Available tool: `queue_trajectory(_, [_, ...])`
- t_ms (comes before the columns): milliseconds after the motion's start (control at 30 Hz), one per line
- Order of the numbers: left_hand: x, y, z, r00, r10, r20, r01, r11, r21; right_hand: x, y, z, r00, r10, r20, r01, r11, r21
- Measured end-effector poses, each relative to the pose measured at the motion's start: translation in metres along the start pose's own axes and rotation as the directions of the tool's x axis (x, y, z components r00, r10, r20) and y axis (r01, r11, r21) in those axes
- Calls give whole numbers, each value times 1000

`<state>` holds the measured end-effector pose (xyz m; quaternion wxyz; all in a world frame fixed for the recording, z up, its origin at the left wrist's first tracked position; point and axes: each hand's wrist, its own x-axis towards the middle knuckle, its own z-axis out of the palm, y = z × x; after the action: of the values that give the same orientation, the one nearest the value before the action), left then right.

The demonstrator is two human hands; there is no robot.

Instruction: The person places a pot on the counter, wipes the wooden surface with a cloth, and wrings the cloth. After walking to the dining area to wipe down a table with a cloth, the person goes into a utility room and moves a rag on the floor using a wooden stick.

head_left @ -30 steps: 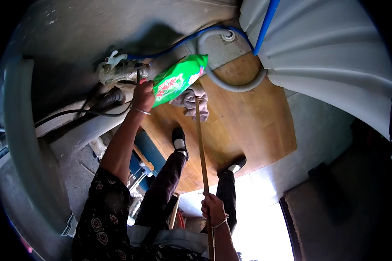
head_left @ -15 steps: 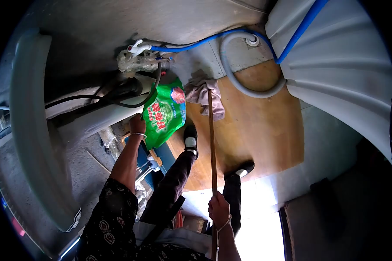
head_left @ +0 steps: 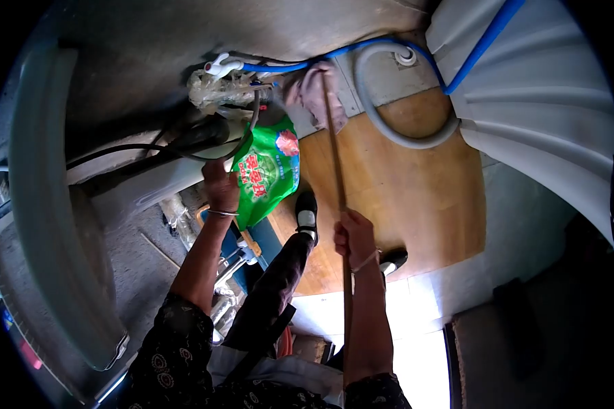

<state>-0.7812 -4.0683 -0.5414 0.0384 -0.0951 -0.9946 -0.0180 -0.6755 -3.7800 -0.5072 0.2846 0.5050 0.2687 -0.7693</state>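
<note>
My right hand [head_left: 354,235] is wrapped around the wooden handle of a mop. A pinkish, crumpled cloth [head_left: 323,102] forms the mop's head. It is raised toward the back wall, just below the blue hose, and is slightly blurred. At the left, my left hand [head_left: 221,185] is closed on the edge of a green plastic bag [head_left: 269,174] with red and white lettering. The fingertips are partly hidden. The bag hangs beside the pale pipe, its lower part above a blue object on the floor.
A white tap [head_left: 223,66] feeds a blue hose [head_left: 351,52] along the wall. A grey drain hose [head_left: 370,112] loops over the wood-coloured floor sheet [head_left: 416,198]. A white ribbed panel [head_left: 532,116] stands at right, a white basin edge [head_left: 44,198] at left. My feet are on the floor.
My right hand has moved up and forward with the mop, and its cloth has gone from the wooden sheet toward the back wall. My left hand and the bag have shifted slightly.
</note>
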Motion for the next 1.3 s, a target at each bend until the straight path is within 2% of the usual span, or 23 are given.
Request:
queue_trajectory(100, [30, 29, -23, 993, 115, -2, -114, 987, -113, -14, 2, -34, 1000, -15, 2, 15, 993, 117])
queue_trajectory(167, [48, 30, -14, 985, 171, -1, -170, 977, -127, -33, 15, -52, 999, -18, -46, 21, 998, 63])
queue_trajectory(300, [93, 31, 9, 965, 244, -92, -257, 950, -180, -89, 47, -72, 987, 85, -138, -79, 996, 50])
queue_trajectory(367, [108, 32, 17, 962, 252, -106, -270, 936, -224, -112, 89, -94, 986, -19, -168, -5, 990, -140])
queue_trajectory(400, [112, 32, 20, 966, 243, -91, -259, 935, -242, -135, 79, -76, 976, 86, -200, -99, 993, -57])
queue_trajectory(433, [114, 32, 23, 969, 234, -76, -246, 934, -260, -153, 79, -65, 960, 62, -273, -116, 976, -185])
queue_trajectory(500, [114, 33, 26, 975, 206, -87, -223, 934, -280, -167, 139, -95, 953, -221, -209, 100, 878, -469])
queue_trajectory(567, [115, 38, 29, 973, 204, -111, -227, 937, -265, -171, 138, -78, 948, -282, -151, 157, 822, -547])
queue_trajectory(600, [115, 41, 29, 968, 216, -126, -241, 940, -242, -163, 143, -81, 929, -370, 4, 273, 680, -681])
queue_trajectory(633, [116, 46, 30, 963, 232, -140, -259, 940, -223, -153, 131, -72, 935, -353, 20, 276, 694, -664])
queue_trajectory(667, [120, 51, 33, 959, 255, -124, -276, 938, -211, -140, 118, -60, 961, -277, -17, 211, 770, -601])
queue_trajectory(733, [133, 55, 37, 952, 293, -84, -304, 936, -175, -110, 87, -31, 994, -30, -108, -15, 918, -396])
queue_trajectory(833, [161, 63, 37, 877, 434, -208, -466, 873, -145, -48, 78, -24, 999, 54, -1, -53, 978, -202])
queue_trajectory(867, [171, 62, 45, 849, 485, -208, -508, 859, -70, -35, 63, -18, 994, 113, -8, -113, 987, -118])
queue_trajectory(900, [182, 57, 54, 818, 538, -202, -549, 836, 3, -35, 40, -7, 990, 131, -60, -138, 982, -130])
queue_trajectory(933, [190, 54, 59, 785, 589, -191, -587, 806, 75, -28, 40, -12, 993, 121, 12, -120, 991, -61])
queue_trajectory(1033, [208, 53, 63, 808, 584, 73, -584, 781, 222, -22, 27, -20, 995, 96, -9, -94, 989, 112])
queue_trajectory(1133, [217, 59, 65, 830, 418, 369, -547, 740, 391, -12, 15, -25, 999, 23, 26, -26, 995, 101])
queue_trajectory(1267, [219, 59, 85, 826, 400, 396, -560, 655, 507, 0, 1, -18, 1000, 24, -17, -23, 997, 72])
queue_trajectory(1300, [220, 59, 89, 831, 430, 354, -557, 641, 529, 3, -3, -17, 1000, 27, -14, -26, 997, 70])
